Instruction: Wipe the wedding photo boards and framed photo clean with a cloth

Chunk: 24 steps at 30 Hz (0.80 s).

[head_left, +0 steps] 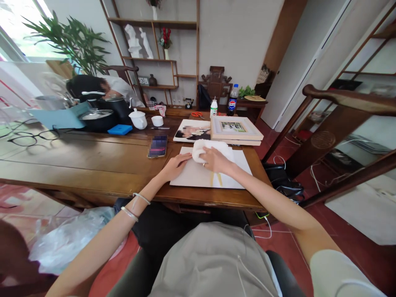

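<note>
A flat white board [190, 176] lies at the table's front edge, with yellowish marks on its lower part. My right hand [215, 160], a ring on one finger, grips a fluffy white cloth [200, 145] and presses it on the upper middle of the board. The cloth is bunched, and the fingertips are partly sunk in it. My left hand [178, 163] rests on the board's left edge with its fingers stretched flat towards the cloth. Just behind the board are a photo print [193, 131] and a pale framed picture [236, 128] lying on another flat piece.
A phone [157, 146] lies left of the board on the wooden table [117, 169]. Further back stand a white teapot [138, 119], a white cup [157, 121], a cola bottle [232, 101], a small white bottle [213, 108] and orange-handled scissors [197, 114]. Another person leans low at the back left.
</note>
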{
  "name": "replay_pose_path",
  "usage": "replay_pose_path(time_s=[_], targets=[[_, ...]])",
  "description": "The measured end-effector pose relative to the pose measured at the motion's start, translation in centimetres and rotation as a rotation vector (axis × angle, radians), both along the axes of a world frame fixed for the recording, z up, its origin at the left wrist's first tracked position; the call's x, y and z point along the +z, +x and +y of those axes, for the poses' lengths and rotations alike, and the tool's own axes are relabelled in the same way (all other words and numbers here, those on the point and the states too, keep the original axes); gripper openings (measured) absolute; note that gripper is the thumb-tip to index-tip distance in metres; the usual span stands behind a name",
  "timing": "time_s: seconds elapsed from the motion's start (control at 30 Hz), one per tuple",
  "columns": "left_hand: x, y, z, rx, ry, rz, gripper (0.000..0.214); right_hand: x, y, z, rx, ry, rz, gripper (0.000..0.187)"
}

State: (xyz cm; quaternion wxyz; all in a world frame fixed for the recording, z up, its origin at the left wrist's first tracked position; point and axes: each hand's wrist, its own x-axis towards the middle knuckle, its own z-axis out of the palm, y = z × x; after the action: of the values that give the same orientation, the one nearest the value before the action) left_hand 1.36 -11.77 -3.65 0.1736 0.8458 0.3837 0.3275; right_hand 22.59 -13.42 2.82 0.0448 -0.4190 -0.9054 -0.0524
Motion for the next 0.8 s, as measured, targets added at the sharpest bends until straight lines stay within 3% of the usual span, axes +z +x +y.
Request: replay_pose_path(time_s=[0.1,0.17,0.27,0.37,0.47,0.57,0.7,0.8], targets=[[0.1,0.0,-0.1,-0.003,0.000,-0.001,0.040,-0.4,-0.6,1.5,-0.044,0.018,-0.004,0.031],[0.2,0.1,-0.1,-0.002,-0.005,-0.002,0.039,-0.8,-1.5,0.4,-0.053,0.029,-0.013,0.032],[0.1,0.0,-0.1,-0.007,-0.015,-0.011,0.039,-1.5,-3.1,-3.6,-0.025,0.080,-0.022,0.030],[0.0,-0.2,0.0,-0.017,-0.029,-0.037,0.040,-1.9,-4.0,-8.4,0.095,0.114,-0.003,0.026],[-0.1,-0.4,0.0,-0.039,-0.039,-0.050,0.041,-1.7,-4.2,-11.0,0.196,0.094,0.005,0.025],[0.1,-0.3,-0.1,-0.030,-0.048,-0.045,0.043,-1.0,-4.1,-10.1,0.166,0.064,0.010,0.024],[0.3,-0.1,-0.2,-0.025,-0.050,-0.049,0.041,-0.5,-4.2,-6.5,-0.020,0.093,-0.008,0.025],[0.3,-0.1,-0.2,-0.026,-0.050,-0.054,0.039,-0.7,-5.0,-5.7,-0.087,0.133,-0.035,0.024]])
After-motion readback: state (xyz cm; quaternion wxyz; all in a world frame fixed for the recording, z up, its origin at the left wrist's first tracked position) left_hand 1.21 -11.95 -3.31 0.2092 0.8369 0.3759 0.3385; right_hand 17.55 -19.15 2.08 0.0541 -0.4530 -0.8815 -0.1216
